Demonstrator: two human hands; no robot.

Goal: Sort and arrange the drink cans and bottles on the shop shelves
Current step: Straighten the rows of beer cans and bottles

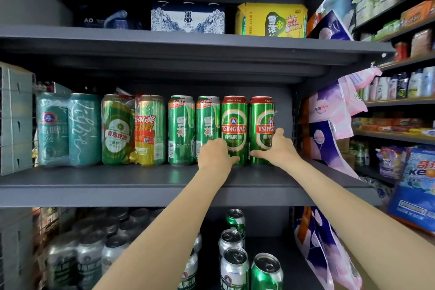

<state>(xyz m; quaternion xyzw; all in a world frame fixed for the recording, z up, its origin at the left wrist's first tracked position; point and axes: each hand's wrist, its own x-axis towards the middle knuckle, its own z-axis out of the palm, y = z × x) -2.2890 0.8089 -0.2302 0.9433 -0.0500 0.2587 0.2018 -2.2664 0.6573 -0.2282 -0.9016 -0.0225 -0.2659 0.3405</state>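
Note:
On the middle shelf (141, 186) two green Tsingtao cans with red tops stand side by side at the right end of the row. My left hand (215, 154) grips the base of the left Tsingtao can (234, 122). My right hand (276, 146) wraps around the lower part of the right Tsingtao can (260, 122). To their left stand two green Snow beer cans (194, 125), the nearer one touching my left hand's knuckles.
Shrink-wrapped packs of green cans (133, 129) and teal cans (68, 129) fill the shelf's left side. Boxed beer packs (270, 20) sit on the top shelf. Loose cans (234, 263) stand on the bottom shelf. Hanging bags (329, 110) crowd the right edge.

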